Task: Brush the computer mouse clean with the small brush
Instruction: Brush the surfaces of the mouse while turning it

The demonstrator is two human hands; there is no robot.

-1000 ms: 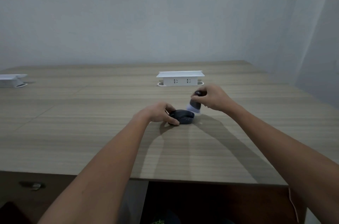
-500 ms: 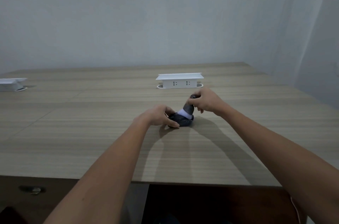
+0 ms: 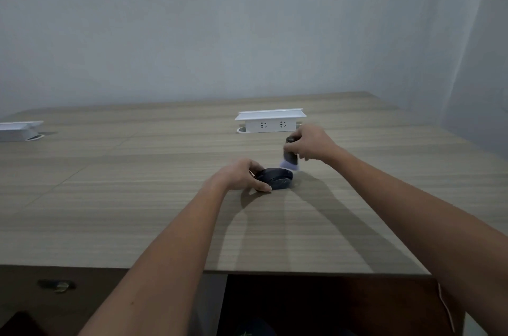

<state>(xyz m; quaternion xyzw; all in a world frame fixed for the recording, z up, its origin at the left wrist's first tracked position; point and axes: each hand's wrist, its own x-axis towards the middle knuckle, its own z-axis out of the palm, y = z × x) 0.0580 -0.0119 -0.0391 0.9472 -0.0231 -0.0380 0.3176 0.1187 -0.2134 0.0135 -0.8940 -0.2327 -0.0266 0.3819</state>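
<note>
Behind, wooden table [image 3: 137,198] meets grey wall [image 3: 192,33].

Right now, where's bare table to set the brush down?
Bare wood lies between the mouse and the table's near edge, and between the left socket box and middle socket box. It is crowded where left hand, right hand and brush meet.

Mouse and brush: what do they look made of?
Mouse: dark, smooth shell with a faint sheen, probably plastic. Brush: dark rigid handle, likely plastic; pale, soft-looking bristles, blurred, so fibre type is unclear.
</note>
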